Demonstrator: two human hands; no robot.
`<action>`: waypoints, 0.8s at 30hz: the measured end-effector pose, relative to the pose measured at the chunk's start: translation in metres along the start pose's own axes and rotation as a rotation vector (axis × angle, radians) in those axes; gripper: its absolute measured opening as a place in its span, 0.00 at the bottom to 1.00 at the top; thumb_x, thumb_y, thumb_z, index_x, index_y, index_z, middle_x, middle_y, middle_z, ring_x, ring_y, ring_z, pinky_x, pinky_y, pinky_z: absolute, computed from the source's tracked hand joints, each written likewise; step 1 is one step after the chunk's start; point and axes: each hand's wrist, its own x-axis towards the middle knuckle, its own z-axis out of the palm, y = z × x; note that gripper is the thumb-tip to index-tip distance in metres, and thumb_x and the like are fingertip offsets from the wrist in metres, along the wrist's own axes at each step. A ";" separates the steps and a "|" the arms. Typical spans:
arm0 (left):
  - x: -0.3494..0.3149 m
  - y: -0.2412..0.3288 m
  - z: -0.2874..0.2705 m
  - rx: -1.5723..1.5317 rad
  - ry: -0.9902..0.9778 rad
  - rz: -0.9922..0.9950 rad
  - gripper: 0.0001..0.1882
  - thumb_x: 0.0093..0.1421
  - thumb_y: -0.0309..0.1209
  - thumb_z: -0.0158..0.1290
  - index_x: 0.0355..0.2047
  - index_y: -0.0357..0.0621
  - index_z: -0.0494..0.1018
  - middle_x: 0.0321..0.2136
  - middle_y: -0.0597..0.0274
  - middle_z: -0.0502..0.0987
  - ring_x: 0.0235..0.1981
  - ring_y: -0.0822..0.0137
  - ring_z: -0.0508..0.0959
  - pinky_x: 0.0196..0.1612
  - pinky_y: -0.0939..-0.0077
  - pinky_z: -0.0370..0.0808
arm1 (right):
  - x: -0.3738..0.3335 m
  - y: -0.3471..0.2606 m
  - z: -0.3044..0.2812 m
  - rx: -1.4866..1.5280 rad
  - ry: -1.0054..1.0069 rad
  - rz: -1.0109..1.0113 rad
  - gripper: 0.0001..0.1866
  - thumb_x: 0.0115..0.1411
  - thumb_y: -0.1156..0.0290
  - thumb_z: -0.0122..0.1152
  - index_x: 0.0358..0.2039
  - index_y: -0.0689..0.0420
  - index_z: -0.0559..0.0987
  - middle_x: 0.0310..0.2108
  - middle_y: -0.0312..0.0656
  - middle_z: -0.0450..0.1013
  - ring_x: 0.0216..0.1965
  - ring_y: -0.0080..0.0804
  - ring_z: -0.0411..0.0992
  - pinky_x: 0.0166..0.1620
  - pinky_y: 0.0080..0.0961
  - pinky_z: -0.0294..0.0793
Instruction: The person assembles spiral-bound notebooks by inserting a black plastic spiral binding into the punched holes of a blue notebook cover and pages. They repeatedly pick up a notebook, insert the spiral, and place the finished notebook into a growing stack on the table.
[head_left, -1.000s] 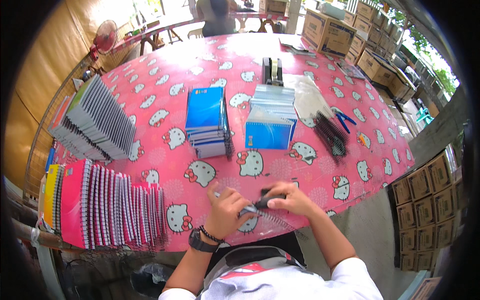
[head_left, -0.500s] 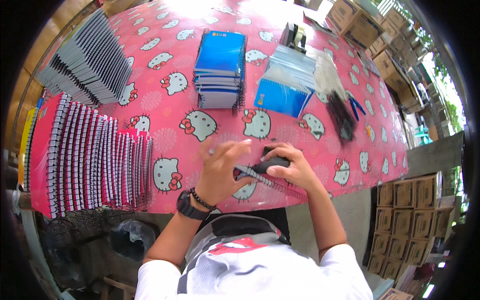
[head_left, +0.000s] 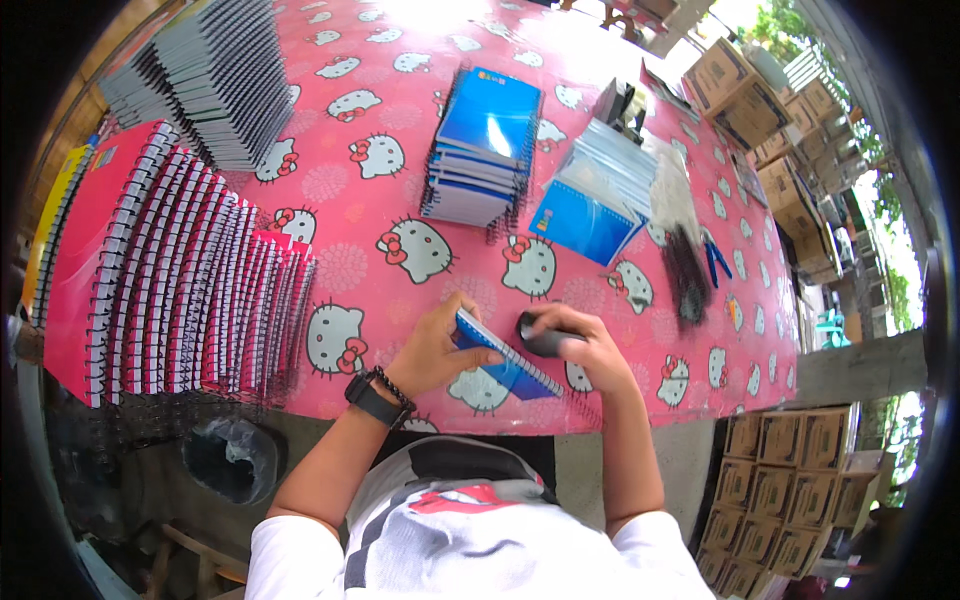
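Near the table's front edge, my left hand (head_left: 440, 348) is closed on a small blue notebook (head_left: 515, 375), tilted, with its bound edge facing up and to the right. A wire coil runs along part of that edge and trails toward the table edge. My right hand (head_left: 592, 348), partly blurred, grips a rounded black object (head_left: 541, 336) just right of the notebook; its exact kind cannot be made out. Farther off stand a stack of blue spiral notebooks (head_left: 490, 115) and a pile of blue notebooks (head_left: 582, 222) with no coils visible on them.
Left, red spiral notebooks (head_left: 85, 300) and grey-edged spiral notebooks (head_left: 235, 90) stand in rows. Right lie a bundle of black coils (head_left: 686, 285) and blue-handled pliers (head_left: 715, 258). A tape dispenser (head_left: 622, 105) stands farther back. Cartons (head_left: 790, 440) are stacked beyond the table (head_left: 660, 395).
My left hand has turned the notebook so its blue cover shows. The black object in my right hand has come away from the bound edge. The whole view has shifted slightly.
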 end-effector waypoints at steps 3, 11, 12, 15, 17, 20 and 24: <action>-0.001 0.000 -0.004 -0.052 -0.006 -0.050 0.24 0.48 0.31 0.68 0.37 0.44 0.62 0.25 0.66 0.70 0.25 0.77 0.73 0.25 0.81 0.71 | 0.005 -0.016 0.012 -0.041 -0.059 -0.026 0.32 0.42 0.43 0.63 0.34 0.62 0.79 0.43 0.45 0.73 0.44 0.33 0.70 0.52 0.30 0.65; 0.000 0.008 -0.002 0.163 0.004 0.019 0.23 0.47 0.28 0.67 0.36 0.43 0.63 0.30 0.65 0.68 0.31 0.74 0.72 0.30 0.78 0.72 | 0.018 -0.024 0.017 -0.159 -0.021 -0.126 0.30 0.45 0.43 0.64 0.35 0.60 0.80 0.40 0.43 0.73 0.42 0.34 0.69 0.47 0.30 0.66; -0.003 0.001 -0.001 0.180 0.004 0.062 0.24 0.47 0.30 0.68 0.37 0.43 0.63 0.29 0.64 0.69 0.31 0.74 0.72 0.28 0.77 0.72 | 0.020 -0.023 0.016 -0.406 0.071 -0.065 0.31 0.44 0.43 0.64 0.35 0.60 0.80 0.40 0.43 0.73 0.43 0.34 0.69 0.48 0.30 0.66; 0.002 -0.001 -0.004 0.215 0.020 0.176 0.26 0.47 0.33 0.68 0.38 0.43 0.63 0.28 0.62 0.70 0.31 0.72 0.72 0.28 0.75 0.72 | 0.020 -0.031 0.019 -0.126 -0.082 -0.111 0.27 0.45 0.47 0.64 0.35 0.59 0.80 0.39 0.43 0.72 0.44 0.36 0.68 0.49 0.31 0.65; 0.000 0.001 -0.002 0.242 0.017 0.192 0.26 0.47 0.34 0.68 0.38 0.43 0.63 0.27 0.62 0.69 0.31 0.70 0.72 0.29 0.75 0.72 | 0.024 -0.032 0.030 -0.385 0.074 -0.081 0.28 0.45 0.47 0.63 0.36 0.59 0.79 0.41 0.43 0.72 0.43 0.35 0.68 0.49 0.31 0.65; -0.001 0.001 -0.002 0.285 0.041 0.185 0.26 0.47 0.35 0.68 0.39 0.43 0.63 0.27 0.63 0.69 0.30 0.69 0.71 0.29 0.75 0.72 | 0.020 -0.026 0.027 0.024 -0.026 -0.097 0.36 0.44 0.37 0.62 0.35 0.62 0.78 0.45 0.46 0.71 0.46 0.35 0.69 0.52 0.32 0.64; -0.004 0.002 -0.003 0.176 -0.009 0.058 0.27 0.48 0.37 0.67 0.40 0.43 0.63 0.28 0.61 0.69 0.30 0.69 0.71 0.29 0.75 0.71 | 0.025 -0.020 0.031 -0.428 0.176 -0.096 0.27 0.46 0.49 0.68 0.37 0.60 0.79 0.47 0.52 0.70 0.54 0.45 0.64 0.56 0.37 0.60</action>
